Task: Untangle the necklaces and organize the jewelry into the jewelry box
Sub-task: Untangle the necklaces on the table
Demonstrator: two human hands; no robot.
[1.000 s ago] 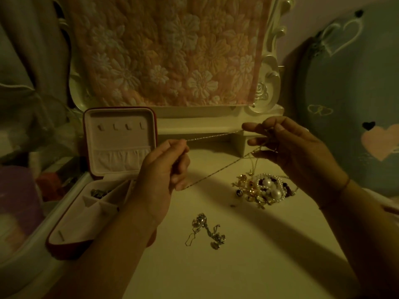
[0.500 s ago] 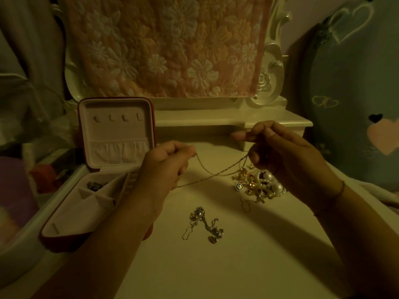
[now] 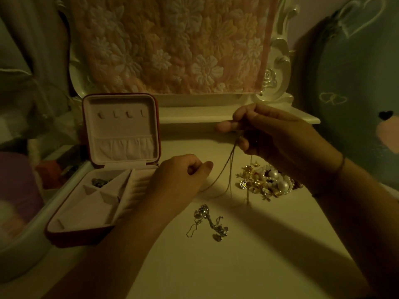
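A thin gold chain necklace [image 3: 224, 169] hangs doubled from my right hand [image 3: 278, 139], which pinches it above the tabletop. Its lower loops trail on the table toward my left hand [image 3: 179, 178], whose fingers are closed on the chain's other end. A red jewelry box [image 3: 103, 203] stands open at the left, its lid upright and one small dark piece in a back compartment. Under my right wrist lies a heap of gold and pearl jewelry [image 3: 267, 182]. A tangle of silver chain [image 3: 207, 221] lies in front of my left hand.
The white dressing table [image 3: 237, 266] carries everything. A floral pink cloth [image 3: 172, 44] covers the ornate mirror frame behind. A grey cushion with hearts [image 3: 356, 93] leans at the right. Cluttered items and a lilac object sit off the table's left edge.
The chain was stretched taut between my hands; now my hands have come closer together and lower, so it hangs slack and doubled from my right hand. The view has tilted down slightly.
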